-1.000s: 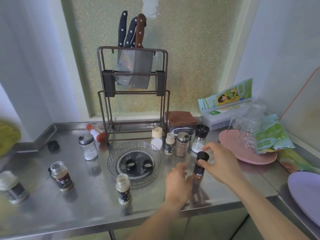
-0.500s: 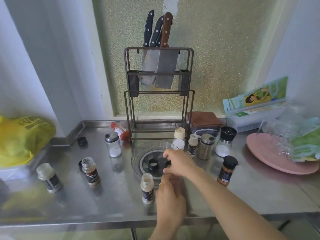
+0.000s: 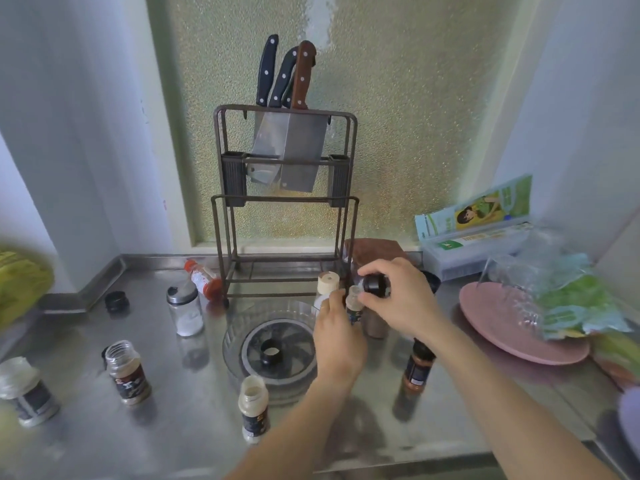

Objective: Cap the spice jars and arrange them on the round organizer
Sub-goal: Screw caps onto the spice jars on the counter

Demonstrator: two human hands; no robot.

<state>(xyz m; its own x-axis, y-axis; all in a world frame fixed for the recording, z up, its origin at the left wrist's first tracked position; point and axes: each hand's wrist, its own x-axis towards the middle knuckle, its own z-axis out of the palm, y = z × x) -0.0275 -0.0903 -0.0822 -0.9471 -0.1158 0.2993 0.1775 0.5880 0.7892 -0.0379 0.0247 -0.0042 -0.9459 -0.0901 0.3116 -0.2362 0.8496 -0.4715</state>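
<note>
The clear round organizer [image 3: 239,327] lies on the steel counter with one black cap [image 3: 271,352] in its middle. Just right of it, my left hand [image 3: 337,336] grips a small uncapped spice jar [image 3: 354,303]. My right hand [image 3: 398,299] holds a black cap [image 3: 374,285] right beside that jar's mouth. A capped brown-spice jar [image 3: 418,367] stands to the right. Uncapped jars stand at the front [image 3: 254,408], front left [image 3: 128,372] and far left [image 3: 29,393]. A beige-capped jar [image 3: 327,285] is behind my left hand.
A knife rack [image 3: 285,202] with cleavers stands at the back. A salt shaker [image 3: 185,311], a lying red-capped bottle [image 3: 202,280] and a loose black cap [image 3: 117,302] sit at the left. A pink plate [image 3: 512,337] with plastic bags lies at the right.
My right hand took one black cap out of the organizer and brought it to the small jar, which my left hand now grips. The camera swung left.
</note>
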